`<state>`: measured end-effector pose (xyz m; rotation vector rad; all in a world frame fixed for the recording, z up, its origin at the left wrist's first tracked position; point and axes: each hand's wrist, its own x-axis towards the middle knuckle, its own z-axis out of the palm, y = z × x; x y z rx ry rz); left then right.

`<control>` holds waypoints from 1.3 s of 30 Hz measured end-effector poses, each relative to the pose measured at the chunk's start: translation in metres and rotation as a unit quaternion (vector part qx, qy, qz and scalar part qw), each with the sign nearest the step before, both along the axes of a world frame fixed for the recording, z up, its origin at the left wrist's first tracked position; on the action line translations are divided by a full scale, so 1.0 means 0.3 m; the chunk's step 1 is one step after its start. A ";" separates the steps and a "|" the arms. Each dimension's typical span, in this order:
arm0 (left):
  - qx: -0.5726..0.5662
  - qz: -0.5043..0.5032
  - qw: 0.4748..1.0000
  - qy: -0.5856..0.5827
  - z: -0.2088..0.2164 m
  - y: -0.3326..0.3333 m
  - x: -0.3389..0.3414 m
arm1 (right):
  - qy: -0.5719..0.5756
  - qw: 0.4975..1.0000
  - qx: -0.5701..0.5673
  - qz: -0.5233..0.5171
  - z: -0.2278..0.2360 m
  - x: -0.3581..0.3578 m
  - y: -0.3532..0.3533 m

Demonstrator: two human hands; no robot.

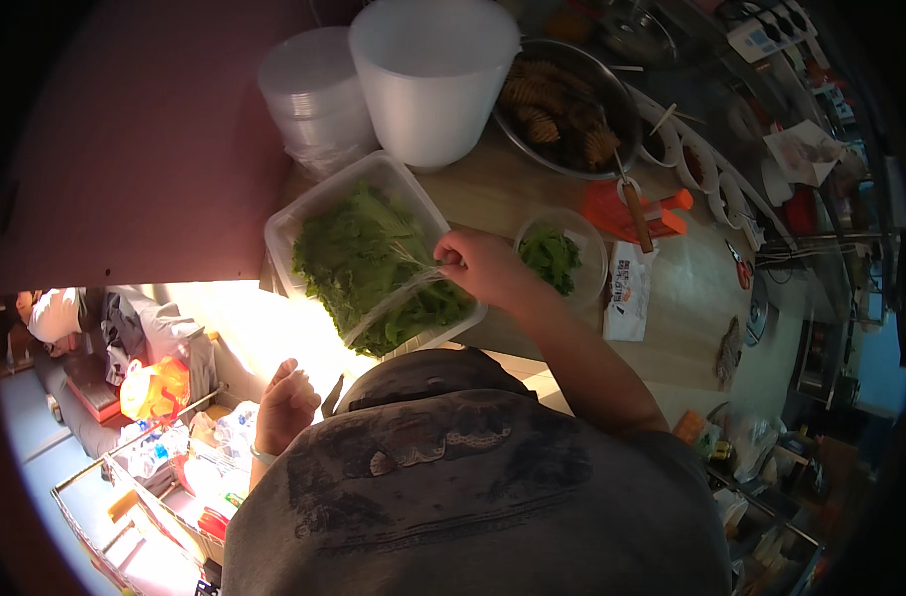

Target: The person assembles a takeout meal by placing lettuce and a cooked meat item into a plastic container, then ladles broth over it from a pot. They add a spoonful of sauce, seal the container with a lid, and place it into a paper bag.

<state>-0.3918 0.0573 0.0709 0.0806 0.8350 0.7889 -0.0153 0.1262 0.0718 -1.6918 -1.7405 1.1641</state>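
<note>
A rectangular translucent tub (282, 251) full of green lettuce (349, 243) stands in front of me on the counter. My right hand (481, 266) reaches over its right rim, thumb and fingers pinched on a thin clear plastic film (398, 296). That film trails down and left across the leaves. Off the tub's near left side, beside my torso, I hold my left hand (287, 405) with its fingers curled in; whether anything is inside it is hidden. To the right of my right hand sits a small clear round bowl (602, 270) with cut green leaves (549, 258).
Behind the tub stand a white bucket (428, 94) and stacked clear round containers (319, 99). A metal bowl (634, 124) holds browned ridged pieces. Farther right are sauce dishes (697, 164), an orange object (612, 207), a white packet (630, 293) and red-handled scissors (739, 266).
</note>
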 end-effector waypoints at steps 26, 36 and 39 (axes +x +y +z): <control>0.427 -0.168 0.631 0.626 -0.106 -0.143 -0.043 | -0.092 0.961 0.226 0.129 0.001 0.010 -0.050; 0.446 -0.183 0.583 0.654 -0.156 -0.189 0.011 | -0.012 0.994 0.051 0.093 -0.119 0.082 -0.333; 0.369 -0.129 0.682 0.618 -0.169 -0.192 0.016 | 0.001 0.985 0.152 0.088 -0.197 0.062 -0.360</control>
